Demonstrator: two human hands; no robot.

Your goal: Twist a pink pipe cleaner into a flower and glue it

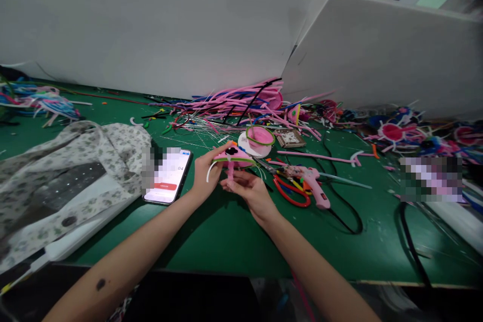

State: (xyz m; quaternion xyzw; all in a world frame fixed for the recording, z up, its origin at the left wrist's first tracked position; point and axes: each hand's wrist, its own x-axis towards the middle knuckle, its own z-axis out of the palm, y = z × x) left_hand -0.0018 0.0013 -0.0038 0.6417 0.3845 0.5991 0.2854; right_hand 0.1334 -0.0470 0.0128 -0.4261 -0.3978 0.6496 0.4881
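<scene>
Bare forearms point(151, 249) cross the near edge of the green tabletop point(211, 249). Mid-table, the left hand point(206, 176) grips a pink piece point(243, 153); the right hand point(252, 192) pinches its pink stem point(231, 170), which points down toward that edge (the green rim point(241, 161), its long axis, runs left to right). Beyond, pink rods point(226, 100) heap along the far edge.

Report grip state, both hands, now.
Left hand: closed, holding the green-edged pink pipe-cleaner piece.
Right hand: appears closed, fingertips pinching the pink stem beneath that piece.
</scene>
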